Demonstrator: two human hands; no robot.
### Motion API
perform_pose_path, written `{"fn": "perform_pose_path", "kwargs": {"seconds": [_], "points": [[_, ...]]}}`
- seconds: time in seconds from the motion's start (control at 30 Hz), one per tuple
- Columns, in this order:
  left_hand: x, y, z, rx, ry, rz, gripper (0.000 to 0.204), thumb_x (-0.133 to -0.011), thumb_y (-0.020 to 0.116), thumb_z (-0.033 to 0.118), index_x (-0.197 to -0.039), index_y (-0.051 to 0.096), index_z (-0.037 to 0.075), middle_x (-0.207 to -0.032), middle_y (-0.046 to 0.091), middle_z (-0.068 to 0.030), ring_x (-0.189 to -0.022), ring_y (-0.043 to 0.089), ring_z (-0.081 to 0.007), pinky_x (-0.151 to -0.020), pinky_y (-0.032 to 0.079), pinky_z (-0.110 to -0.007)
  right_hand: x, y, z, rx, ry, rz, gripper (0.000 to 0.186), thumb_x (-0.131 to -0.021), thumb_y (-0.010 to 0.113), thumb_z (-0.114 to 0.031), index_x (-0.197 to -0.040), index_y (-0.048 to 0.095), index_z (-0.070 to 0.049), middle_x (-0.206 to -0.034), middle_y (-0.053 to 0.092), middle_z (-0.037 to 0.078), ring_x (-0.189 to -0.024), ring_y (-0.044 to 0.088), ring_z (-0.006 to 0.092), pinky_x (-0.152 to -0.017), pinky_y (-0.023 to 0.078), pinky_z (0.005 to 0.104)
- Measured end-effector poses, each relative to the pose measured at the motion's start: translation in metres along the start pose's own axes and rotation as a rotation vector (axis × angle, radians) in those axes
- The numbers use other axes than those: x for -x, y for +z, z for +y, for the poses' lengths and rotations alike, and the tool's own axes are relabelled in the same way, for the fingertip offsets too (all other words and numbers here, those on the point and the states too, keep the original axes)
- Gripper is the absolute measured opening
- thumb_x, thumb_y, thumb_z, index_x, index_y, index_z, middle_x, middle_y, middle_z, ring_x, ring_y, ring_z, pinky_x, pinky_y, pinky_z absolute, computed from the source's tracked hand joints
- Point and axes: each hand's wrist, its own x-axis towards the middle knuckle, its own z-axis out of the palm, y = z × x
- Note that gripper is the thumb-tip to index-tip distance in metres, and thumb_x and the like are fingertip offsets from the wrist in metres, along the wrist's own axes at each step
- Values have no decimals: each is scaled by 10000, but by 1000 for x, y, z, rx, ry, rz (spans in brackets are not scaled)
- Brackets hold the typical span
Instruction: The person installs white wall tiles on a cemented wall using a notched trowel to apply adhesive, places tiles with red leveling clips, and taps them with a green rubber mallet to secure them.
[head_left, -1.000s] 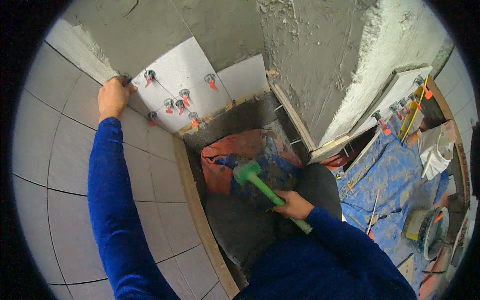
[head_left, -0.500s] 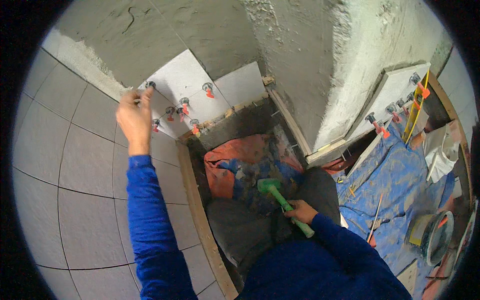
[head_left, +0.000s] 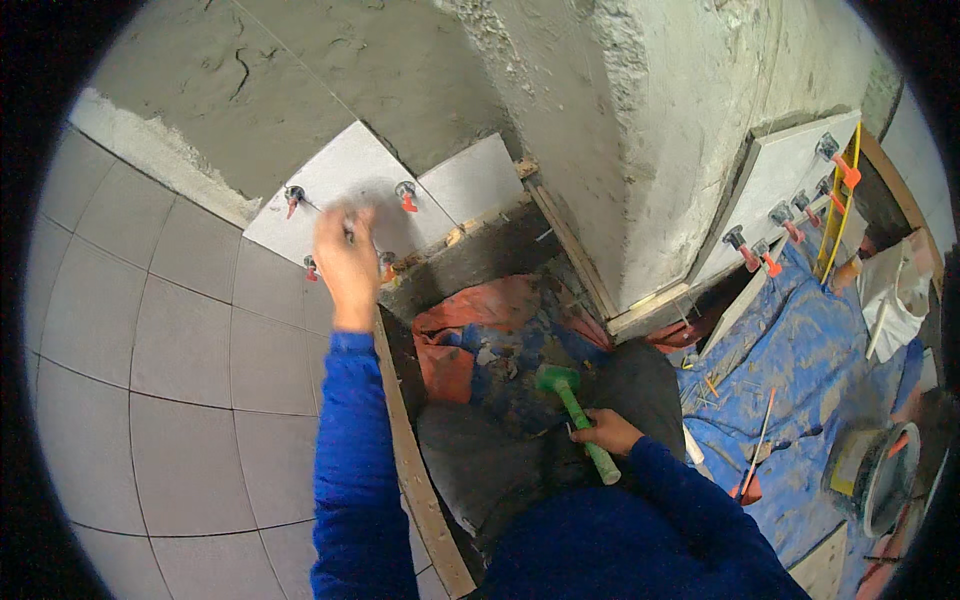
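My left hand is over the middle of the white wall tiles. Its fingers are pinched around a dark tile leveler, and the hand hides the others in that cluster. A leveler with a red handle sits to the upper left, and another red-handled leveler to the upper right. The white tile beneath them lies against grey mortar. Low by my legs, my right hand is closed around the handle of a green mallet, its head pointing away from me.
Grey floor tiles spread on the left, edged by a wooden strip. A rough concrete column stands ahead. To the right are a tile with several levelers, a yellow folding rule, a dusty blue sheet and a bucket.
My left hand has moved right, from the leveler at the tile's left corner to the middle cluster. The right hand keeps the mallet low, and the whole view has shifted slightly.
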Motion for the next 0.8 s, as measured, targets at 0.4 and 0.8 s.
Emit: {"fn": "perform_pose_path", "kwargs": {"seconds": [0.4,0.8], "points": [[-151,27,-7,-371,244,-260,281,-852,763,325,-986,783,79,-995,729,-134,-1024,621,-356,-891,501,-433,-3,-6,-14,-29,-37,4,393,-830,778,-224,-1063,661,70,-860,700,111,-768,663,191,-717,514,355],[-178,23,-10,-239,25,-479,374,-773,841,356,-938,772,28,-843,747,-177,-818,724,-332,-772,544,-405,-4,-7,-11,21,-48,8,420,-829,770,-238,-1094,668,72,-847,706,132,-757,664,194,-727,519,357]]}}
